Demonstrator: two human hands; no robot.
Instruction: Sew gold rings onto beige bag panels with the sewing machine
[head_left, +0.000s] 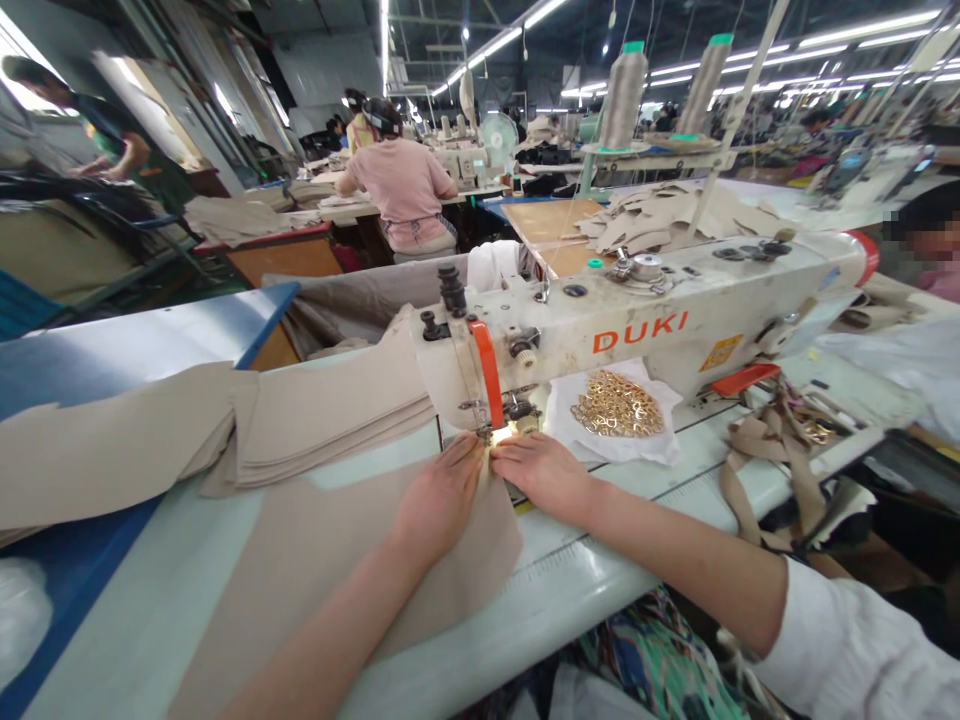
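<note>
My left hand (444,492) lies flat with fingers stretched forward on a beige fabric panel (330,545), its fingertips just before the needle area. My right hand (546,474) meets it there from the other side, fingers bent and pressed together. Whatever its fingertips pinch is too small to make out. The sewing machine (555,335), white and marked DUKI, stands over both hands, its lamp lighting the needle spot. The fabric panel spreads leftward under my left hand and forearm toward the table's front edge.
Gold metal rings (619,405) are heaped on white paper (559,420) beside the machine. Stacked beige panels (330,410) lie left, with another stack (112,435) beyond. Beige straps (780,465) hang at right. Thread cones (624,100) stand behind. A person in pink (401,185) sits ahead.
</note>
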